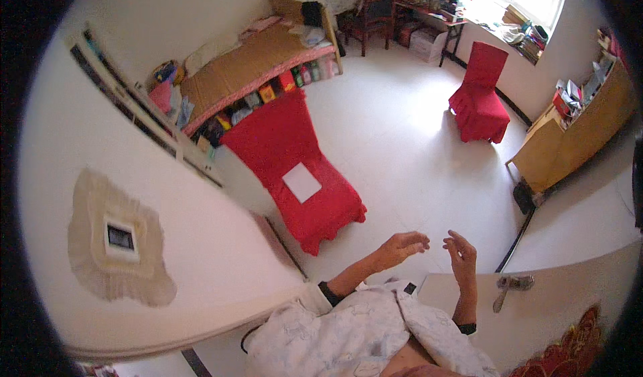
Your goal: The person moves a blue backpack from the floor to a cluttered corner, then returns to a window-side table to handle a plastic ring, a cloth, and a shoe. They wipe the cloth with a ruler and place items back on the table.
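My left hand (403,249) is held out in front of my body, fingers slightly bent, with nothing in it. To its right my right hand (459,250) is raised, fingers curled loosely and apart, also holding nothing. A gap separates the two hands over the pale floor. Ahead and to the left stands a chair with a red cloth cover (334,191). A white flat rectangular object (302,182), which could be paper or a thin box, lies on the red cover.
A door with a metal handle (515,282) is close on my right. A second red-covered chair (482,111) stands further off, near a wooden cabinet (562,151). A bed (251,68) with items beneath it lines the left wall. A desk (427,10) stands by the window.
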